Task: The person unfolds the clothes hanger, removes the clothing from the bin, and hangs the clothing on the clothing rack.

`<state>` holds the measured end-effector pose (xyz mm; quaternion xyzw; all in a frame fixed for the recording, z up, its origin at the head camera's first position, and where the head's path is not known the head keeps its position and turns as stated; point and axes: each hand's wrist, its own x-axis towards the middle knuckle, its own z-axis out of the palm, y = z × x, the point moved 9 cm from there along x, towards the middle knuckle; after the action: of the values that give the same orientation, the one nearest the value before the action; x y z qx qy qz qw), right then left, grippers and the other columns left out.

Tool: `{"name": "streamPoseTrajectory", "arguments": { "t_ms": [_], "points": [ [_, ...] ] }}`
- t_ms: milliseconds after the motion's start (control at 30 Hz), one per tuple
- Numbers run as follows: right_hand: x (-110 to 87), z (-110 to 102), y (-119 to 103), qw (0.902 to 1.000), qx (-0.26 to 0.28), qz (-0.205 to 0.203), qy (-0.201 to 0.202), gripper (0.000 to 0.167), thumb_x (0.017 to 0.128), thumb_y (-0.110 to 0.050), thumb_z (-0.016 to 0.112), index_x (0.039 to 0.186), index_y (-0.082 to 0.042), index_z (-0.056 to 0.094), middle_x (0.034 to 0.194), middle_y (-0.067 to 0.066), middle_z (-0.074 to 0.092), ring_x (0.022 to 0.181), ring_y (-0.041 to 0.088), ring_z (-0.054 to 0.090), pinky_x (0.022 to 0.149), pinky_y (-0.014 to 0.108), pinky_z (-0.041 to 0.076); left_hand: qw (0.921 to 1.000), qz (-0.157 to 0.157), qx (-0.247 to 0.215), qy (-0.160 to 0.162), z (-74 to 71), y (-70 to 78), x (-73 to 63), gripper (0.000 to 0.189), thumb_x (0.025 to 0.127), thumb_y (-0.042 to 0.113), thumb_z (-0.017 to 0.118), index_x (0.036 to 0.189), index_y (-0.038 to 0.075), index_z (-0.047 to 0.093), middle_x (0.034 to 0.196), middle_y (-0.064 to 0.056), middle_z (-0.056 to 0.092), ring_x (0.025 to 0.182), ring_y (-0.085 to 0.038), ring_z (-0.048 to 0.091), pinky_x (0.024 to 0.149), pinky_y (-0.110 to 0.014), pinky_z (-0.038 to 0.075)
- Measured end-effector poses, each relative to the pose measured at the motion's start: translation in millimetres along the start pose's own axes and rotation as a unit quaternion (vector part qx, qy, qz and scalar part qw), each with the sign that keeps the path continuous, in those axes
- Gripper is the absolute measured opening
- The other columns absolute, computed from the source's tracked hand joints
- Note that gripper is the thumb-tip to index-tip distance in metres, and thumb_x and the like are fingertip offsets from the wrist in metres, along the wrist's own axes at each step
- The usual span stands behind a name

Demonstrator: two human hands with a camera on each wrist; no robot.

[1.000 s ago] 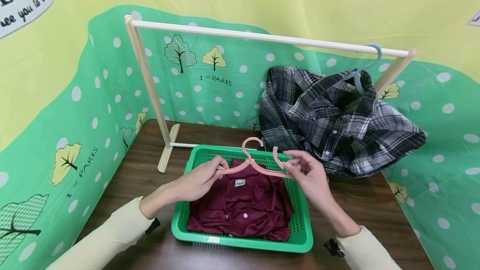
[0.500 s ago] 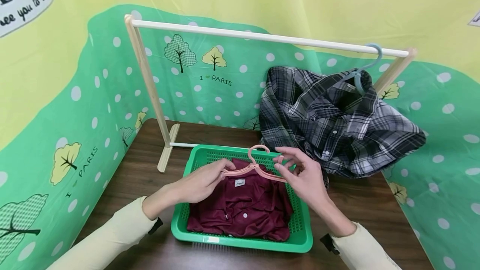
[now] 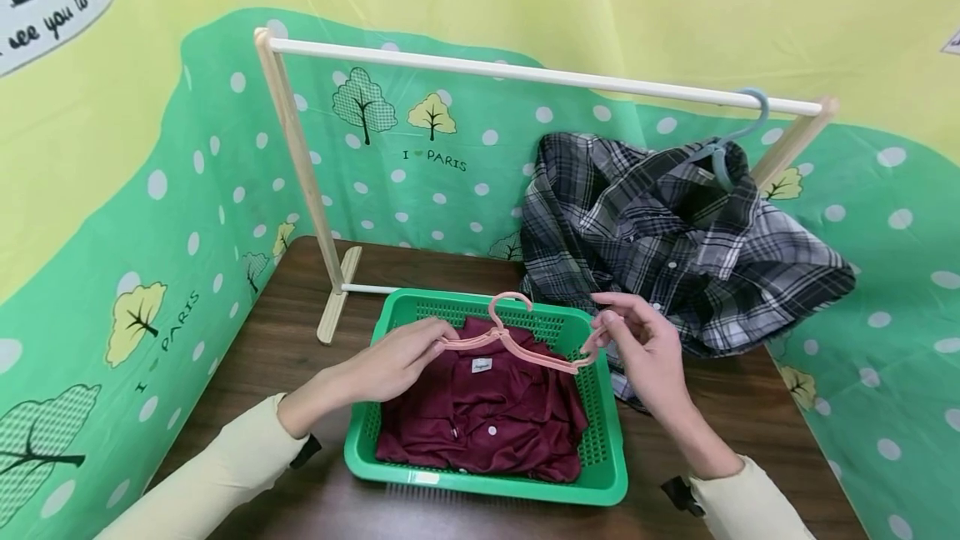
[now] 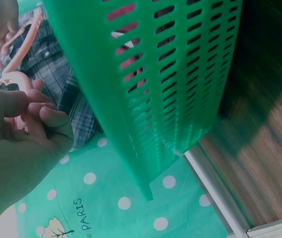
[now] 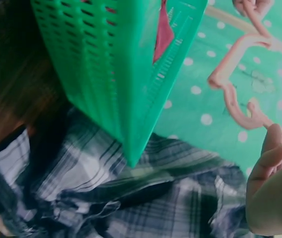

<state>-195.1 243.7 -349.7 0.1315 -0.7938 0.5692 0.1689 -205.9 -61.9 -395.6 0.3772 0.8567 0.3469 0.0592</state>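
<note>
My left hand (image 3: 397,361) pinches the left arm of a pink clothes hanger (image 3: 542,359), held over a green basket (image 3: 525,491). With thumb and fingers, my right hand (image 3: 651,348) pinches the curved piece at the hanger's right end. That curved piece bends upward from the arm in the head view. The right wrist view shows the hanger (image 5: 235,57) stretching between both hands. Inside the basket lies a folded maroon shirt (image 3: 510,398) with its collar at the far side. The hanger's left tip is hidden by my left fingers.
A clothes rack with a white rail (image 3: 480,67) stands behind the basket. At its right, a plaid shirt (image 3: 637,215) hangs from a blue hanger (image 3: 761,111), reaching close to my right hand. A dark wooden table (image 3: 300,390) carries everything.
My right hand has moved right, swinging the hanger's curved end piece from above the right arm outward to its end. The hanger shifted slightly; my left hand keeps its hold.
</note>
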Motion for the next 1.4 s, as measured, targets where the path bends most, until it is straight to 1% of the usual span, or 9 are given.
{"name": "streamPoseTrajectory", "arguments": {
  "t_ms": [133,233,367,500,633,800,1067,1267,1400],
  "points": [
    [-2.1,-14.3,11.0,0.9993,0.001,0.029,0.022,0.026,0.117,0.0,0.055,0.134,0.007,0.073,0.094,-0.011,0.077,0.064,0.006,0.06,0.05,0.032,0.037,1.0,-0.006,-0.004,0.005,-6.4,-2.0,-0.5,0.025,0.121,0.01,0.046,0.13,0.01,0.069,0.122,-0.004,0.072,0.11,-0.018,0.063,0.1,-0.042,0.056],
    [-4.6,-22.9,19.8,0.9977,-0.013,0.054,0.037,0.028,0.118,-0.001,0.052,0.134,0.005,0.073,0.093,-0.01,0.077,0.063,0.008,0.056,0.051,0.035,0.038,0.9999,-0.008,-0.009,0.007,-10.3,-2.8,-0.3,0.025,0.122,0.011,0.046,0.131,0.011,0.069,0.121,-0.002,0.071,0.109,-0.016,0.062,0.098,-0.04,0.056],
    [-8.9,-30.3,32.9,0.9938,-0.06,0.083,0.042,0.03,0.118,0.0,0.05,0.135,0.0,0.075,0.094,-0.012,0.076,0.068,0.006,0.058,0.053,0.03,0.041,0.9997,-0.012,-0.011,0.019,-15.7,-4.1,0.4,0.025,0.122,0.011,0.046,0.13,0.01,0.07,0.122,-0.002,0.072,0.109,-0.017,0.063,0.098,-0.041,0.056],
    [-10.8,-30.5,44.9,0.987,-0.128,0.093,0.025,0.036,0.116,0.002,0.049,0.137,-0.008,0.076,0.101,-0.002,0.078,0.065,0.008,0.052,0.054,0.027,0.041,0.9992,-0.02,-0.016,0.03,-21.6,-6.2,0.4,0.025,0.121,0.009,0.046,0.13,0.01,0.069,0.124,-0.004,0.072,0.111,-0.018,0.064,0.099,-0.042,0.055],
    [-12.3,-24.2,57.0,0.9763,-0.187,0.109,-0.014,0.038,0.114,0.002,0.049,0.14,-0.009,0.074,0.109,0.013,0.08,0.068,0.009,0.051,0.057,0.028,0.041,0.9987,-0.025,-0.024,0.038,-25.8,-7.6,0.2,0.026,0.122,0.01,0.045,0.131,0.01,0.069,0.126,-0.004,0.072,0.112,-0.019,0.062,0.098,-0.042,0.054],
    [-16.4,-17.5,66.5,0.9626,-0.229,0.135,-0.052,0.037,0.111,0.001,0.052,0.142,-0.007,0.072,0.112,0.015,0.081,0.076,0.007,0.057,0.065,0.026,0.044,0.9987,-0.027,-0.021,0.038,-26.9,-7.5,0.3,0.024,0.121,0.01,0.047,0.131,0.011,0.069,0.126,-0.002,0.071,0.111,-0.018,0.061,0.097,-0.04,0.053],
    [-12.9,-21.5,58.8,0.9664,-0.239,0.09,-0.031,0.039,0.103,0.009,0.064,0.137,-0.007,0.075,0.105,0.011,0.082,0.081,-0.002,0.06,0.068,0.018,0.048,0.9991,-0.018,-0.011,0.037,-25.8,-7.0,0.2,0.024,0.12,0.009,0.049,0.132,0.012,0.069,0.13,-0.006,0.073,0.117,-0.02,0.065,0.101,-0.045,0.056],
    [-11.9,-22.5,36.0,0.9752,-0.219,0.024,0.02,0.042,0.098,0.013,0.069,0.132,-0.011,0.079,0.102,0.008,0.08,0.086,-0.007,0.061,0.07,0.011,0.045,0.9993,-0.007,0.002,0.036,-25.6,0.5,4.2,0.025,0.12,0.009,0.049,0.133,0.011,0.069,0.133,-0.005,0.072,0.121,-0.02,0.067,0.104,-0.046,0.057],
    [-10.8,-11.0,20.4,0.9799,-0.199,-0.009,0.014,0.038,0.101,0.011,0.071,0.132,-0.01,0.079,0.103,0.008,0.08,0.09,-0.005,0.064,0.072,0.011,0.047,0.9995,0.0,-0.004,0.033,-23.6,6.0,6.9,0.025,0.121,0.009,0.048,0.133,0.009,0.07,0.131,-0.005,0.072,0.118,-0.019,0.067,0.103,-0.045,0.058]
  ]
}}
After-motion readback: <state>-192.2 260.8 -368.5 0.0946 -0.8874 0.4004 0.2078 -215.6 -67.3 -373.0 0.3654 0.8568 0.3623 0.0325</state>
